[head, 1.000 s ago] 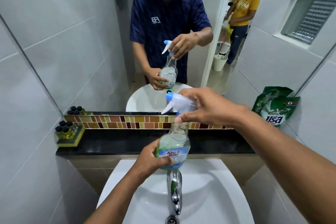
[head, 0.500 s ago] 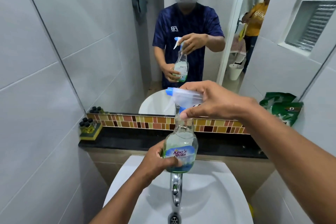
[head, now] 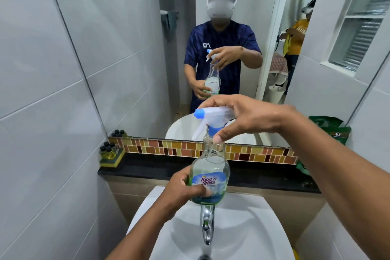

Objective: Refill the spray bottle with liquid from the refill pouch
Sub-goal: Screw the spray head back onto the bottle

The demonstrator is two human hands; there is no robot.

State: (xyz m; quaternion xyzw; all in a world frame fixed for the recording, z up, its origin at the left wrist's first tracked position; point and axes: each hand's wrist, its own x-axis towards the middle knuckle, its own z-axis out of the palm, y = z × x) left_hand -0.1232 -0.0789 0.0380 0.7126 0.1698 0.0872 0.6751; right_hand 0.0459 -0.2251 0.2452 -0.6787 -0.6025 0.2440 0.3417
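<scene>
Head view: spray bottle (head: 210,177) upright, nozzle leftward, both hands' fingers gripping it.

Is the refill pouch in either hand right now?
No: the green refill pouch leans on the ledge at right, while the hands hold the spray bottle and its trigger head.
</scene>
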